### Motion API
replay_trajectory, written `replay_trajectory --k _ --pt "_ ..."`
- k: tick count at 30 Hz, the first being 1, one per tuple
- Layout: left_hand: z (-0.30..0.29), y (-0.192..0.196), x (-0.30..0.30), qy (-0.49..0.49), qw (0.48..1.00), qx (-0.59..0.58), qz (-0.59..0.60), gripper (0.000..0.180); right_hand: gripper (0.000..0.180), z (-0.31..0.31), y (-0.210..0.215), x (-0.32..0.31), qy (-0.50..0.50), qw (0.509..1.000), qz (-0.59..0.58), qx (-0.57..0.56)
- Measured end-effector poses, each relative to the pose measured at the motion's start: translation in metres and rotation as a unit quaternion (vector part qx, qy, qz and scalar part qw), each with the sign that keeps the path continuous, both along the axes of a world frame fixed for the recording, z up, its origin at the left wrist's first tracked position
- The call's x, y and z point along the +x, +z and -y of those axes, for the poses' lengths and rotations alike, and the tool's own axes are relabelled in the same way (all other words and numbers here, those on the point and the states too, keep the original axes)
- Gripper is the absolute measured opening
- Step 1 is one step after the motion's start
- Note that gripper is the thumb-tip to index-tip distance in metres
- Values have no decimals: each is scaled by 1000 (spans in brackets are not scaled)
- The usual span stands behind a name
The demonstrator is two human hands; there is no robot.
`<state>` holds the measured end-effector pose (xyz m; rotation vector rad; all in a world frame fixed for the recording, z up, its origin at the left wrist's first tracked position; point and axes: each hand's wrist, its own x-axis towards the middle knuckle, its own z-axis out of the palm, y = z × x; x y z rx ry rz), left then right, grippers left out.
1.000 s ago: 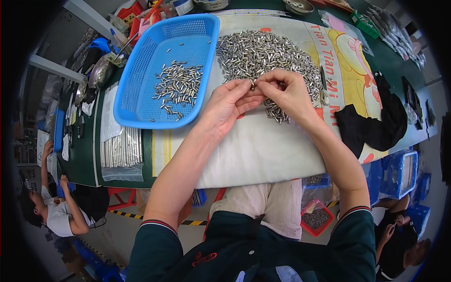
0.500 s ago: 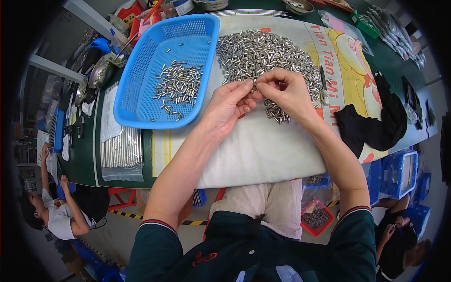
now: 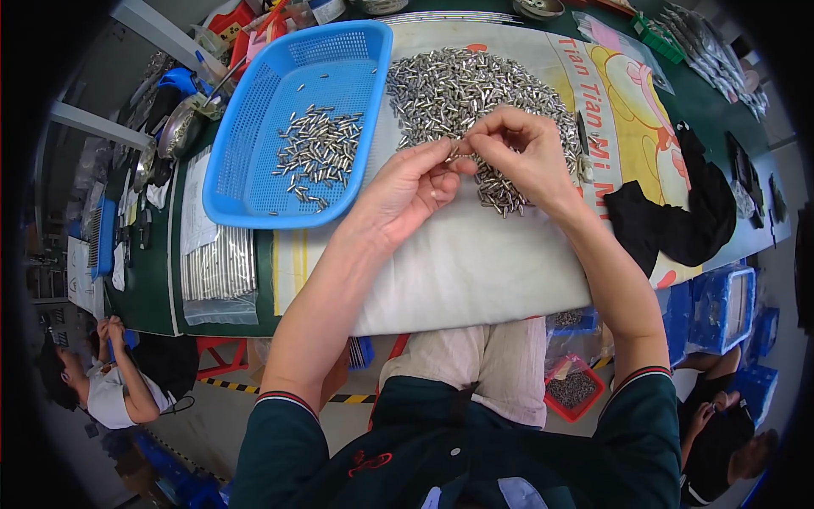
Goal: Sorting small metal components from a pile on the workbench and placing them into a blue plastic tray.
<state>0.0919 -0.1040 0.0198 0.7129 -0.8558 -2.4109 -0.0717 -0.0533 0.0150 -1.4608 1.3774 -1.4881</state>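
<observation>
Both hands meet over the near edge of a large pile of small metal pins (image 3: 475, 89) on a pale printed cloth (image 3: 475, 254). My left hand (image 3: 414, 187) is palm up, its thumb and forefinger pinched on a small metal pin (image 3: 454, 151). Close against it, my right hand (image 3: 521, 157) pinches thumb and forefinger together at the same spot; what sits between those fingertips is too small to make out. Left of my hands stands a blue perforated plastic basket (image 3: 246, 199) with a smaller heap of loose metal pins (image 3: 322, 148) inside.
Bagged metal rods (image 3: 219, 271) lie left of the cloth. A black cloth (image 3: 644, 225) is at the right. Below the table edge is a red bin (image 3: 585, 405) of small parts. Two other people sit nearby, one at left (image 3: 119, 390), one at right (image 3: 721, 441).
My right hand has lifted slightly and its fingers have shifted at the pinch, while my left fingers have opened a little more beneath. At far left, the other person's hands have come together.
</observation>
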Motion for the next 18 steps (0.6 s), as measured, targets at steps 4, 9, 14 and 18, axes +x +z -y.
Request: replay_trajectory --k 4,9,14,18 --pt "-10 26 11 -16 987 -158 2 20 8 2 10 -6 -106 993 -9 -44" --pt "2 60 26 264 810 -506 131 17 6 4 4 -13 -132 980 -132 -65" --pt "31 58 57 383 487 -663 420 14 6 6 -6 -3 -100 966 -224 -82" --pt "5 52 21 355 557 -684 309 14 7 0 -14 -3 -118 904 -398 -100"
